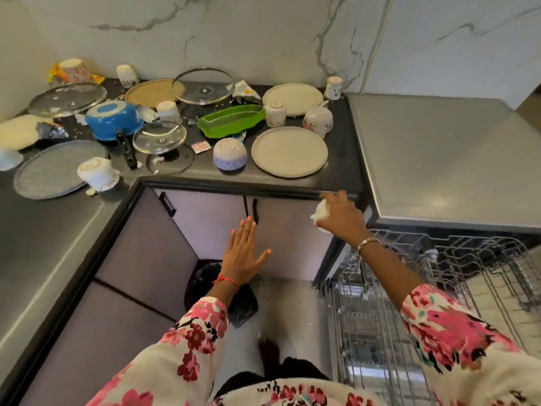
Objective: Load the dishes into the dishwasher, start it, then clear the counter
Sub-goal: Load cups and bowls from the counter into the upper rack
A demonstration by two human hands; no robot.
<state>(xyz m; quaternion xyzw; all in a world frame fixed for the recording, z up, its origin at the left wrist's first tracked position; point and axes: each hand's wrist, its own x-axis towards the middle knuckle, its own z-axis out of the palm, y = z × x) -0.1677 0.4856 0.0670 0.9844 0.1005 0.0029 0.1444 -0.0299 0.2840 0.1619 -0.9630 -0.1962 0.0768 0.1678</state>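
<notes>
dishes lie on the dark, matte counter [345,171]. two round, flat beige plates [289,152] sit near its right end, apart from each other. between them stand upturned ceramic cups [275,114] with floral print. a glossy green oblong tray [231,120] lies left of those cups. a domed, patterned bowl [230,155], upturned, stands just beside the nearer plate. farther left is a blue pot [114,120], upside down, among clear glass lids [203,86] with metal rims. crumpled wrappers [247,92] are scattered about. wire racks [439,273] stand pulled out at right, below a brushed steel top [439,159].

left hand [244,253]: flat, fingers straight and together, thumb spread, holding nothing, in front of a cabinet door [292,230].

right hand [341,215]: at the counter's front edge, fingers curled round a white lump [321,213]. cup or crumpled paper, cannot tell.
</notes>
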